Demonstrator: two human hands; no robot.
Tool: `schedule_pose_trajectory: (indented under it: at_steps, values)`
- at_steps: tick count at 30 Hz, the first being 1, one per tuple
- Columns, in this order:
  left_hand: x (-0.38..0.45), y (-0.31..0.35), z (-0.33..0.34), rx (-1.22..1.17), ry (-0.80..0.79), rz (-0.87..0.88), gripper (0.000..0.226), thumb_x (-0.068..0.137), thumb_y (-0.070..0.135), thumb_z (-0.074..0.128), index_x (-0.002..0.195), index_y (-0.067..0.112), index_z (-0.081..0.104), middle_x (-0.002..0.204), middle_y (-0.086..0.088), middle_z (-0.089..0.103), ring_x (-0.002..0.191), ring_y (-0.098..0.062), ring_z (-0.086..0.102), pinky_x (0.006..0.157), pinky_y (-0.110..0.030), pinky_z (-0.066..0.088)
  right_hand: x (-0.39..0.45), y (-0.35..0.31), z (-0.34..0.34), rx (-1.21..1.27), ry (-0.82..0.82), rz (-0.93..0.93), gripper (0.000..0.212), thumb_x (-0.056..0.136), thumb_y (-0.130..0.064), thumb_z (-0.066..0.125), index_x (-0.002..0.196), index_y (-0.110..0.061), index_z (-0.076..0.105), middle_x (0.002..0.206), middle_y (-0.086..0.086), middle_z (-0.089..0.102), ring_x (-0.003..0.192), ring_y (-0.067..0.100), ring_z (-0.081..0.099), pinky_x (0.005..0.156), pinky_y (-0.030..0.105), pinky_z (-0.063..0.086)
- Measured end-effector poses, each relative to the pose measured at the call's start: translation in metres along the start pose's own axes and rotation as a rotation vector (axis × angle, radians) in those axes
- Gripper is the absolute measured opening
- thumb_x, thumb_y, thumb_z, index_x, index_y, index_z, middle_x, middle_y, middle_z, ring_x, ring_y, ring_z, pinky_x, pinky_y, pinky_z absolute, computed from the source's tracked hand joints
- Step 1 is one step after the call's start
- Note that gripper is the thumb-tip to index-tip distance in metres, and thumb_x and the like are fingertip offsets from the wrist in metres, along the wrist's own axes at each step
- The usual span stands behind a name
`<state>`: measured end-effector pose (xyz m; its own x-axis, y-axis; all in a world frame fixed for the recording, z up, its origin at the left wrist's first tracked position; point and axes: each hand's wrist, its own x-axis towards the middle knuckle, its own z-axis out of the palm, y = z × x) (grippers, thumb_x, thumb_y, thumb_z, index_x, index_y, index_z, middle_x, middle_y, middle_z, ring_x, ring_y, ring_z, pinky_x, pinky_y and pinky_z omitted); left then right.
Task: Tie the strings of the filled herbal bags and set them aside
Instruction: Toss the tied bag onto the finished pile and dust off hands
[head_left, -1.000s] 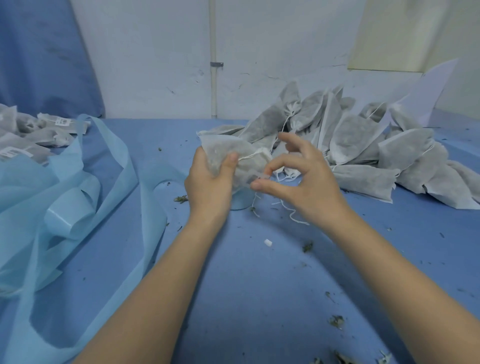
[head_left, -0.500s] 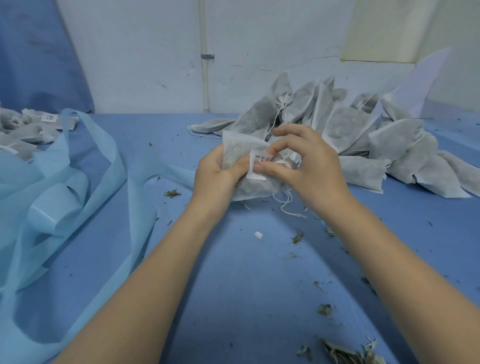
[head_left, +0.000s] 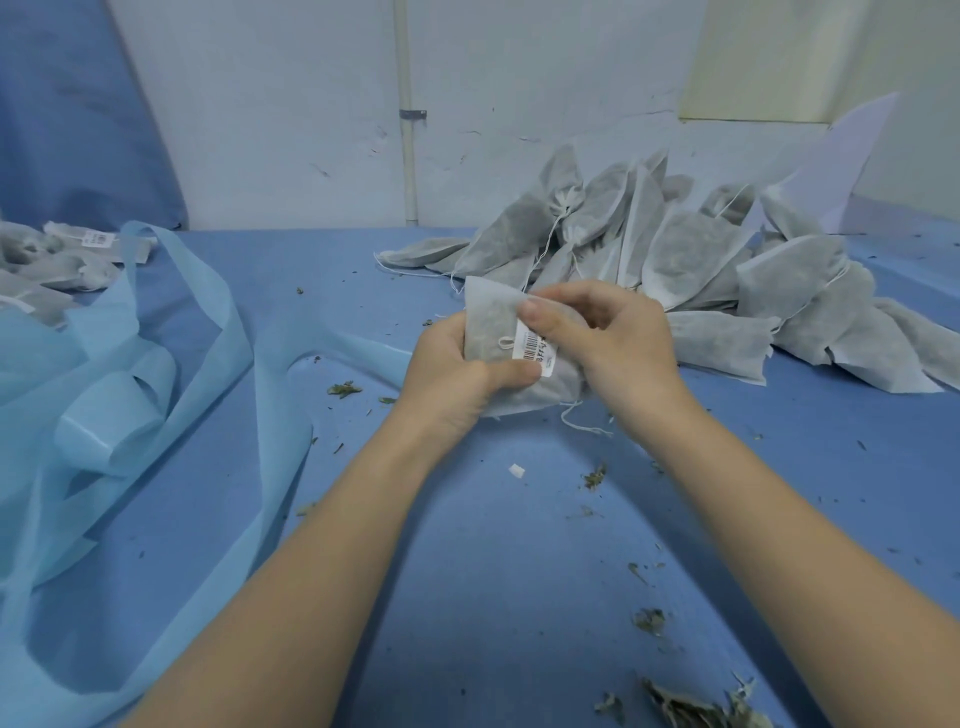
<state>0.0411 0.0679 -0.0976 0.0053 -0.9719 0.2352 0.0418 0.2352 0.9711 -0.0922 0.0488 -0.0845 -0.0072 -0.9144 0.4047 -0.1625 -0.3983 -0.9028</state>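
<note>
Both of your hands grasp one filled herbal bag (head_left: 493, 332) just above the blue worktop (head_left: 519, 571), near its middle. Your left hand (head_left: 457, 379) wraps the bag from the left side, its thumb pressed across the lower front just under a white barcode label (head_left: 535, 349) stuck to the bag. Your right hand (head_left: 613, 343) curls round the bag from the right, thumb laid on the upper front beside the label's top edge. A small loop of white string (head_left: 505, 342) shows on the bag's face between your two thumbs, and a loose string end (head_left: 582, 423) trails from beneath the bag onto the worktop; whether a knot is formed cannot be told from this view.

Behind your hands, a pile of filled bags (head_left: 701, 270) is heaped toward the far right against the white wall (head_left: 519, 104), some with their strings hanging loose. At the far left edge lies a second group of bags (head_left: 57, 260), at least one carrying a label. Light blue fabric strips (head_left: 130, 395) sprawl in loops over the left side of the worktop. Bits of dried herb (head_left: 675, 706) are scattered over the surface, thickest near the bottom right.
</note>
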Motion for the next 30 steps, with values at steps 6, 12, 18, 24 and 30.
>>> schedule_pose_trajectory:
  at_steps: [6,12,18,24,30]
  values:
    - [0.001,-0.004,0.001,-0.099,0.039,-0.031,0.025,0.065,-0.006,0.074,0.086,0.006,0.068,0.083,-0.009,0.072,0.076,-0.024,0.067,0.076,-0.036,0.053,-0.001,0.004,0.008,-0.063,0.079,-0.05,0.004,0.08,-0.027,0.076,0.082,-0.028,0.073,0.074,-0.018,0.069,0.07,-0.007,0.059,0.072,0.012,0.043]
    - [0.004,-0.003,0.008,-0.298,0.231,-0.083,0.01,0.082,0.012,0.069,0.089,0.005,0.07,0.079,-0.006,0.072,0.072,-0.019,0.068,0.068,-0.029,0.053,-0.006,0.005,-0.001,0.003,-0.17,-0.027,0.052,0.081,-0.023,0.075,0.127,-0.032,0.053,0.116,-0.012,0.059,0.101,-0.009,0.057,0.09,0.012,0.045]
    - [0.007,-0.002,0.006,-0.326,0.443,-0.068,0.015,0.084,0.021,0.068,0.071,0.014,0.068,0.072,-0.003,0.07,0.072,-0.02,0.066,0.072,-0.034,0.054,-0.01,0.01,0.012,0.146,-0.005,0.079,0.05,0.072,-0.018,0.082,0.097,-0.036,0.043,0.106,-0.007,0.053,0.08,0.004,0.058,0.065,0.014,0.048]
    - [0.007,-0.002,0.006,-0.347,0.549,-0.077,0.017,0.083,0.028,0.067,0.071,0.016,0.065,0.072,0.0,0.066,0.069,-0.018,0.063,0.064,-0.028,0.051,-0.001,0.006,0.028,0.547,-0.034,0.346,0.037,0.075,0.004,0.07,0.085,-0.023,0.046,0.091,0.008,0.06,0.077,0.021,0.056,0.063,0.029,0.042]
    - [0.009,0.002,0.009,-0.456,0.531,-0.043,0.027,0.084,0.049,0.052,0.081,0.023,0.057,0.073,0.006,0.068,0.07,-0.015,0.066,0.068,-0.029,0.05,0.032,-0.041,0.09,0.445,-0.172,0.165,0.05,0.087,-0.033,0.069,0.13,-0.021,0.048,0.129,0.005,0.053,0.095,0.013,0.061,0.088,0.029,0.053]
